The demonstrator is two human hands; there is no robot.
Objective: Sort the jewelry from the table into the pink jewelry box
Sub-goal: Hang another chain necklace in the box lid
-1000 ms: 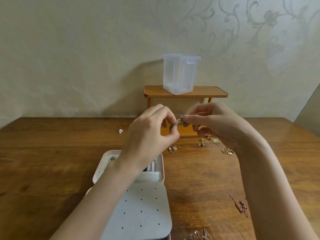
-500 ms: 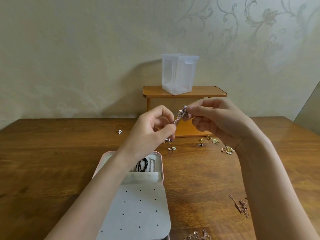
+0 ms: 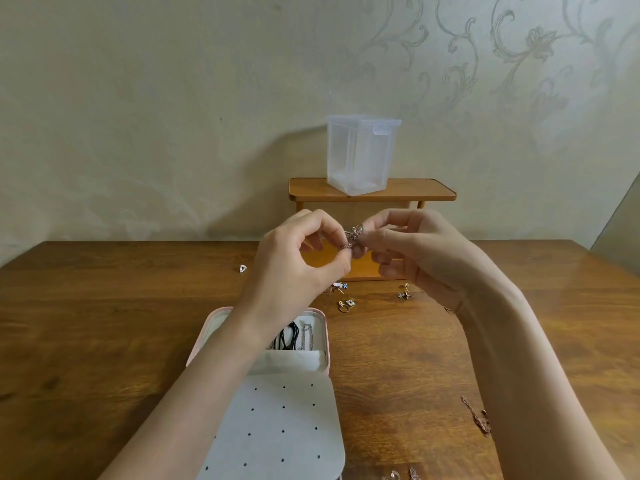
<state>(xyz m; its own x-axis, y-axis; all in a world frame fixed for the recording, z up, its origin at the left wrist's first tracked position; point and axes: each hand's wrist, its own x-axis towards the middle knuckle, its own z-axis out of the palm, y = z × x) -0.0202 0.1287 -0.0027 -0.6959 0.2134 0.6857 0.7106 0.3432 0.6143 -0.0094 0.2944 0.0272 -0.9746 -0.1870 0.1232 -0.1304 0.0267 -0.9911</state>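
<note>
My left hand [image 3: 298, 268] and my right hand [image 3: 419, 251] are raised above the table, and both pinch one small sparkly piece of jewelry [image 3: 353, 237] between their fingertips. Below my left forearm lies the open pink jewelry box [image 3: 320, 315]. Black cords and a silver chain [image 3: 306, 336] lie in its far compartment. A white flap [image 3: 284, 424] with small black holes covers its near part. Loose earrings and rings [image 3: 347, 304] lie on the wooden table [image 3: 104, 341] beyond the box.
A small triangular piece [image 3: 243, 268] lies alone to the far left. More earrings [image 3: 403, 292] sit under my right hand. A rose-gold chain [image 3: 479, 417] lies at the right, more chain [image 3: 401, 474] at the bottom edge. A clear plastic container [image 3: 360, 157] stands on a small wooden shelf [image 3: 433, 190] by the wall.
The stretched piece has been drawn back together. My hands have come closer again, the right one lowering slightly, with the jewelry bunched between the fingertips.
</note>
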